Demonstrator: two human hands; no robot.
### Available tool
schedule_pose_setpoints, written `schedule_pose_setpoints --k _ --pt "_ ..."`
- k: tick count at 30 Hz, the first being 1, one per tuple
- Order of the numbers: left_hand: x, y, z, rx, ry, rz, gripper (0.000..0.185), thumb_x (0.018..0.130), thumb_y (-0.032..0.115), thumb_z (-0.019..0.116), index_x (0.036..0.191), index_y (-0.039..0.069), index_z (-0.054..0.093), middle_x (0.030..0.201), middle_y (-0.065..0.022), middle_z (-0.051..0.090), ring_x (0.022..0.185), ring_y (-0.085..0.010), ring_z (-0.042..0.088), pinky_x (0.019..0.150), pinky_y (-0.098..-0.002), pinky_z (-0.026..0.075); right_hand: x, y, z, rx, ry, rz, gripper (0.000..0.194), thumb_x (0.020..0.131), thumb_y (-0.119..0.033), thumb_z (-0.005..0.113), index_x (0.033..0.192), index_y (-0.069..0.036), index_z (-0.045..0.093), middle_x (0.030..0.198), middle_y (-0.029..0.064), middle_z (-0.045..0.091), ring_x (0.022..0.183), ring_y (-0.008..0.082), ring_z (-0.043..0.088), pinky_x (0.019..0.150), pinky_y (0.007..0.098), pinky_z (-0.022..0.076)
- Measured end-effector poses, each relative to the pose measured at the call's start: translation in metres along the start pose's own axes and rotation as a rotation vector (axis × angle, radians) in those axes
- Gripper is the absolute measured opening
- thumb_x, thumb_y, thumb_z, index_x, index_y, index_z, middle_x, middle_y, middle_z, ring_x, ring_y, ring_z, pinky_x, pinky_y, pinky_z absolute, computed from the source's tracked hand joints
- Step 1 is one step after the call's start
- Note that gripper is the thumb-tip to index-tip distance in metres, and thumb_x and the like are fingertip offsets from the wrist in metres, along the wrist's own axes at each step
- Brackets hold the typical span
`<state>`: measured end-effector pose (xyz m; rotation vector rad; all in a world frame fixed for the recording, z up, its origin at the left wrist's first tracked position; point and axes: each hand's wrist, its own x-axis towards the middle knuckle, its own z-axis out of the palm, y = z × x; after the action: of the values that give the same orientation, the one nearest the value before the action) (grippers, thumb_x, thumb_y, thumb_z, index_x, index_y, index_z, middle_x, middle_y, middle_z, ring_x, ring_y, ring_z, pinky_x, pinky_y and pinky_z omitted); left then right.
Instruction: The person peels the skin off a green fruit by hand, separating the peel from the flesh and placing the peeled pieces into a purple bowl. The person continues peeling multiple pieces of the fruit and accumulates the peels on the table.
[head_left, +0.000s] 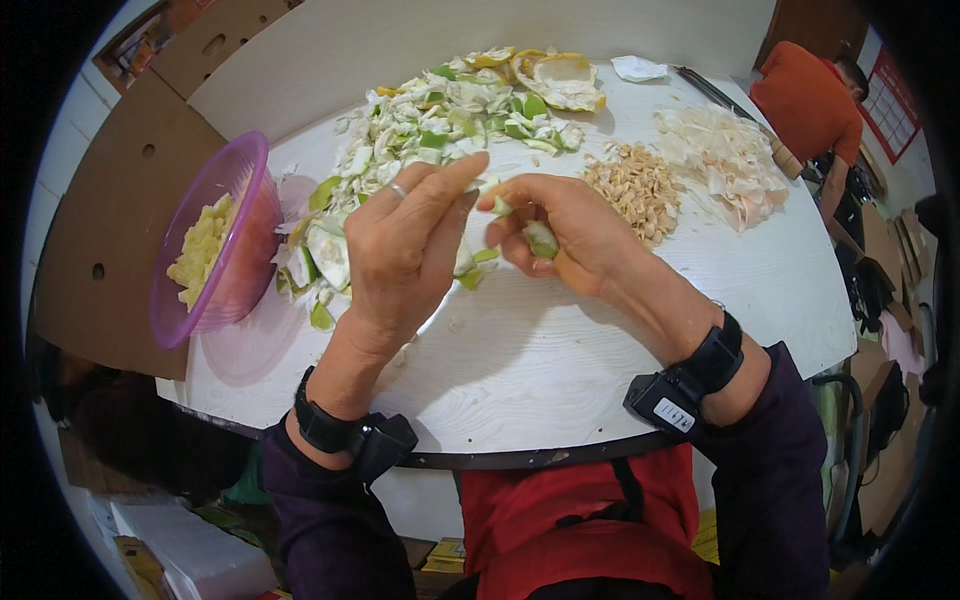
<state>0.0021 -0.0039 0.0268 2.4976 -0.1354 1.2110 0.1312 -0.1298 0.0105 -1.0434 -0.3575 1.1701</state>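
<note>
Over the white table (540, 382), my right hand (577, 229) curls around a pale green piece of citrus fruit (541, 240). A smaller whitish-green bit (501, 206) sits at its thumb and fingertips. My left hand (412, 236) faces it, thumb and forefinger close together beside a pale scrap (486, 184); whether they grip the scrap is unclear. Behind and left of my hands spreads a heap of green and white citrus peel (435, 127). Tan seeds (636, 195) lie piled just beyond my right hand, and thin whitish membranes (720, 157) are heaped farther right.
At the left, a purple plastic bowl (262, 161) holds yellow fruit pulp (201, 244). A large yellow peel (562, 79) and a crumpled white tissue (639, 69) lie toward the back. Cardboard (112, 225) stands along the left side. A person in orange (810, 101) is bent over at the right.
</note>
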Motion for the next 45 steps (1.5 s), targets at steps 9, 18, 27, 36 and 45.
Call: schedule_pose_setpoints --k 9,18,27,36,45 --pt "0.003 -0.022 -0.016 -0.054 -0.084 -0.218 0.033 0.092 -0.004 0.058 0.123 0.004 0.067 0.103 -0.0078 0.068 0.085 -0.0146 0.064 0.077 -0.0274 0.050 0.004 -0.007 -0.002 -0.219 -0.074 0.098 0.028 0.096 -0.021 0.055 0.106 0.004 0.061 0.088 0.0138 0.064 0.063 0.0164 0.059 0.038 0.0254 0.0344" --pt "0.003 -0.038 -0.024 -0.026 -0.024 -0.337 0.024 0.087 0.000 0.063 0.110 0.004 0.069 0.090 -0.0119 0.068 0.072 -0.0222 0.064 0.066 -0.0320 0.050 -0.008 -0.018 0.008 -0.603 -0.099 -0.405 0.071 0.093 -0.031 0.066 0.148 0.001 0.035 0.133 0.0238 0.053 0.121 0.0249 0.055 0.096 0.0371 0.0496" --pt "0.005 -0.025 -0.066 0.174 -0.786 -0.527 0.030 0.080 0.019 0.072 0.103 0.001 0.070 0.076 -0.0160 0.068 0.069 -0.0292 0.066 0.064 -0.0392 0.051 0.005 -0.010 -0.005 -0.716 0.034 -0.292 0.028 0.096 -0.020 0.065 0.112 0.003 0.069 0.104 0.0106 0.070 0.096 0.0164 0.068 0.083 0.0310 0.0552" --pt "-0.002 -0.031 -0.046 -0.164 -0.417 -0.528 0.024 0.097 0.010 0.056 0.119 0.001 0.062 0.083 -0.0039 0.061 0.074 -0.0115 0.063 0.058 -0.0300 0.049 0.001 -0.003 -0.001 -0.688 -0.030 -0.451 0.020 0.093 -0.009 0.060 0.106 0.002 0.071 0.098 0.0095 0.072 0.088 0.0147 0.069 0.078 0.0279 0.0565" --pt "-0.005 -0.034 -0.047 0.054 -0.752 -0.490 0.023 0.092 0.007 0.057 0.113 -0.001 0.064 0.070 -0.0120 0.064 0.064 -0.0210 0.063 0.060 -0.0343 0.049 -0.001 0.007 0.006 -0.741 -0.344 -0.307 0.028 0.092 -0.009 0.057 0.114 0.003 0.070 0.099 0.0106 0.072 0.088 0.0136 0.068 0.078 0.0269 0.0565"
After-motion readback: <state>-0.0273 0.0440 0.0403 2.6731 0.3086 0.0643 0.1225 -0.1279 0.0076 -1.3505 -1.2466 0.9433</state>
